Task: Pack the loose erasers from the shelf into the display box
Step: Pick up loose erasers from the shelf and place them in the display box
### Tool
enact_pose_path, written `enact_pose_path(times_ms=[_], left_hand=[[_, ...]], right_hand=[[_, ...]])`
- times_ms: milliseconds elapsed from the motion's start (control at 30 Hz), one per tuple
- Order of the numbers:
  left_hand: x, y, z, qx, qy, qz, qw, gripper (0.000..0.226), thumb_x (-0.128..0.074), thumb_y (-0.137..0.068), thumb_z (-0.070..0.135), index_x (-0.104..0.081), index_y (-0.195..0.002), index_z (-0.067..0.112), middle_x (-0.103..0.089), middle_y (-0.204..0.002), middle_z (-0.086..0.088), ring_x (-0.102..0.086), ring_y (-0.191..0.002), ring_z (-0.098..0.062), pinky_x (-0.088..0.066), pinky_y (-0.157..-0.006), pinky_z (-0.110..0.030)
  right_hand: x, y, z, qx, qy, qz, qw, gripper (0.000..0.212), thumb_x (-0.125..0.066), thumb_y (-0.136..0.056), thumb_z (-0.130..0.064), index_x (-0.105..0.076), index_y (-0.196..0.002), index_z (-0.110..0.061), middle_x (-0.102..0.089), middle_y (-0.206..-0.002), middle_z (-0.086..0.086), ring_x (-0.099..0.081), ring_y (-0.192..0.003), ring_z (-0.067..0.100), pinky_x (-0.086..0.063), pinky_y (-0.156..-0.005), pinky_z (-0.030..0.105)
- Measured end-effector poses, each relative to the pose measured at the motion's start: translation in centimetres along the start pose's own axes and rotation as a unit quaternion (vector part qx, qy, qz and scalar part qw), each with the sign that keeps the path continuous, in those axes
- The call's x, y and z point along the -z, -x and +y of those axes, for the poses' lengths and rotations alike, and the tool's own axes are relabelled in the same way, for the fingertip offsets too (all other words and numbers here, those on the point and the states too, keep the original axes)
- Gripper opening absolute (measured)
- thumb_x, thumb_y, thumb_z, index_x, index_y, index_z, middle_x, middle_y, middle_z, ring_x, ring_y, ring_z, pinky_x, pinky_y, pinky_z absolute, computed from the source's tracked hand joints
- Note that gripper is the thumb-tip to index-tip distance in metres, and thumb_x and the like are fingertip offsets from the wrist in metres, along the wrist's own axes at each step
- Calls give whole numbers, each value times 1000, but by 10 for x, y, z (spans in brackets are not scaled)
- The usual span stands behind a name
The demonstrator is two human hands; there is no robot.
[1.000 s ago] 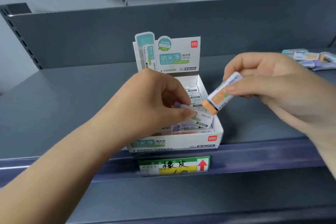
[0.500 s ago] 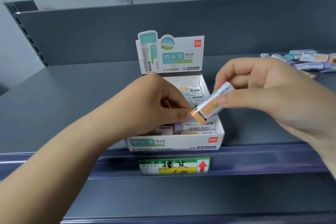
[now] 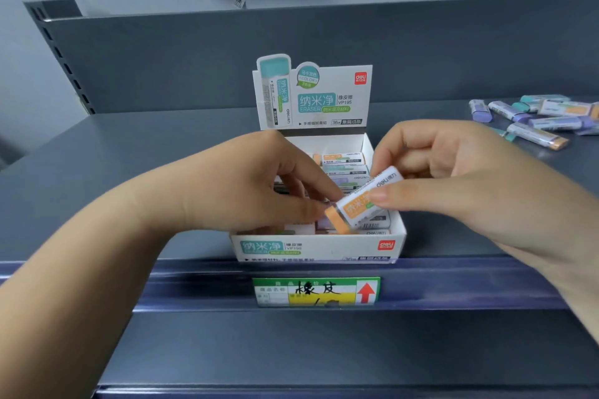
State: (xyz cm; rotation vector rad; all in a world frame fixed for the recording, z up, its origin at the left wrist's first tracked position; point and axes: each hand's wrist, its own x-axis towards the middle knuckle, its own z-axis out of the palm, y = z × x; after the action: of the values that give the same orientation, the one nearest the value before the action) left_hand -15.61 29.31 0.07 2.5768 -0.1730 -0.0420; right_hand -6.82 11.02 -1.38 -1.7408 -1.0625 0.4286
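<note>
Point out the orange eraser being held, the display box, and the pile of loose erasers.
Orange eraser (image 3: 363, 204): head view, on its white sleeve.
Display box (image 3: 311, 248): head view, on its front wall.
Loose erasers (image 3: 547, 121): head view, on a purple eraser amid the pile at right.

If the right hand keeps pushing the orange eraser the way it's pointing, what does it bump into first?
Probably the left hand. The right hand pinches the orange eraser tilted down-left, its orange tip right at the left fingertips over the display box. Depth is unclear; it may slip past onto erasers already inside.
</note>
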Motion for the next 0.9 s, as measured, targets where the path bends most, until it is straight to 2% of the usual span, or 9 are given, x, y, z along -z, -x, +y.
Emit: enact_pose_path(times_ms=[100,167,267,333,400,500,667,800,900], left_hand=[[-2,-1,-2,1,-4,8,1000,27,-61,-79,21,-71,-90,43,-73,-87,15,-66,-79,-6,-49,-65,-11],[-3,-3,-3,0,-13,11,1000,27,-62,-79,17,-72,-91,40,-73,-88,15,-65,-79,-5,-48,-64,-11],[-4,-5,-6,1,-13,10,1000,27,-62,-81,15,-73,-93,37,-73,-89,13,-66,-82,-8,-52,-70,-20],[-5,-5,-7,-1,-15,10,1000,27,-62,-82,14,-73,-93,36,-74,-89,12,-67,-81,-10,-54,-74,-29],[-6,-6,-8,-4,-16,9,1000,26,-63,-82,16,-73,-94,36,-73,-89,12,-67,-80,-9,-54,-73,-31],[-5,-7,-7,-8,-20,7,1000,25,-63,-81,17,-74,-94,35,-73,-87,14,-66,-78,-7,-53,-73,-30],[-7,-8,-7,-15,-30,9,999,24,-63,-81,18,-74,-93,36,-73,-85,12,-66,-76,-9,-53,-72,-32],[-8,-6,-8,-12,-32,15,999,24,-62,-81,20,-72,-93,39,-73,-86,10,-67,-76,-11,-54,-73,-34],[-7,-5,-6,-12,-30,12,999,24,-61,-81,21,-71,-92,39,-73,-85,11,-67,-76,-9,-54,-73,-32]], right_hand=[[-4,1,2,-5,33,-7,999,18,-69,-59,-22,-62,-76,-19,-75,-71,0,-69,-73,30,-52,-74,43],[-6,1,3,-10,45,-11,999,20,-69,-59,-24,-62,-77,-19,-75,-70,-1,-64,-63,32,-52,-66,40],[-7,3,3,-7,52,-9,999,21,-71,-58,-27,-63,-75,-19,-68,-58,-4,-41,-51,17,-36,-50,25],[-6,3,4,5,83,3,996,23,-72,-57,-32,-64,-75,-20,-55,-52,-3,-35,-53,16,-31,-49,28],[-5,3,3,15,122,15,992,25,-73,-57,-37,-65,-76,-22,-47,-49,-5,-35,-52,15,-30,-50,29],[-6,3,-1,19,154,17,988,26,-78,-59,-40,-64,-72,-22,-47,-43,-9,-33,-47,7,-29,-46,23],[-7,3,-2,14,187,22,982,23,-68,-54,-40,-66,-66,-21,-46,-42,-6,-34,-44,7,-28,-44,18],[-8,3,-5,16,224,0,974,23,-63,-56,-46,-69,-66,-26,-58,-57,15,-46,-56,30,-36,-50,29],[-8,2,-5,22,225,3,974,18,-62,-59,-44,-70,-64,-29,-59,-57,9,-48,-58,30,-35,-48,25]])
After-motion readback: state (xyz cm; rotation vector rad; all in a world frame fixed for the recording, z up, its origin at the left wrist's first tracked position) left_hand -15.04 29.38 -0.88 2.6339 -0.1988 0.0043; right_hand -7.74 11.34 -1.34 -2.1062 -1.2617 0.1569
